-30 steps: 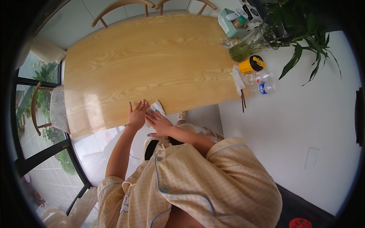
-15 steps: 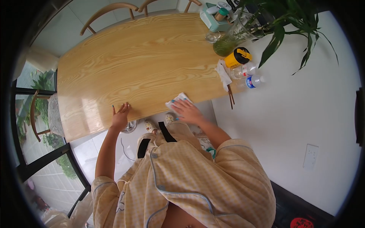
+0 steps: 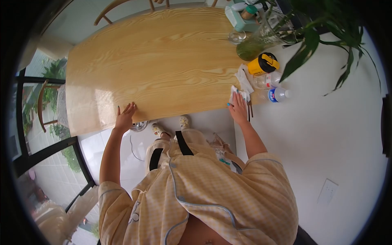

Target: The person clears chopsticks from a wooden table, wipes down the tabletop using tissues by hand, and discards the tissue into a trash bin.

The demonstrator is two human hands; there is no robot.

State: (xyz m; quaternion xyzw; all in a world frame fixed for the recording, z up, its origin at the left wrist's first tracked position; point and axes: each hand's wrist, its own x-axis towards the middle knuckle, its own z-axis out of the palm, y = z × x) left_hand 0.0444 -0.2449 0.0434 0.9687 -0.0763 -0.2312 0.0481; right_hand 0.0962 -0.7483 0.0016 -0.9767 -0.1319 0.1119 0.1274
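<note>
My right hand [image 3: 239, 109] lies at the right end of the wooden table's [image 3: 163, 61] near edge, its fingers stretched over a crumpled white tissue [image 3: 233, 92] and pressing it to the tabletop. Part of that tissue is hidden beneath the fingers. Close beyond it is another white tissue [image 3: 243, 77]. Dark chopsticks [image 3: 250, 109] stick out past the table edge, just right of the right hand. On the left, my left hand [image 3: 125, 117] rests at the near edge with fingers spread, and nothing is in it.
Two clear plastic bottles, one with a blue label [image 3: 272, 95], lie beside a yellow cup with a black lid [image 3: 263, 64]. Behind them stand a glass vase with a plant [image 3: 255, 45], a small glass [image 3: 237, 37] and a tissue box [image 3: 241, 18]. A white wall [image 3: 310, 134] borders the right.
My right hand has slid right along the near edge with the tissue under it, towards the chopsticks and bottles. My left hand stays on the table edge. The view has shifted slightly.
</note>
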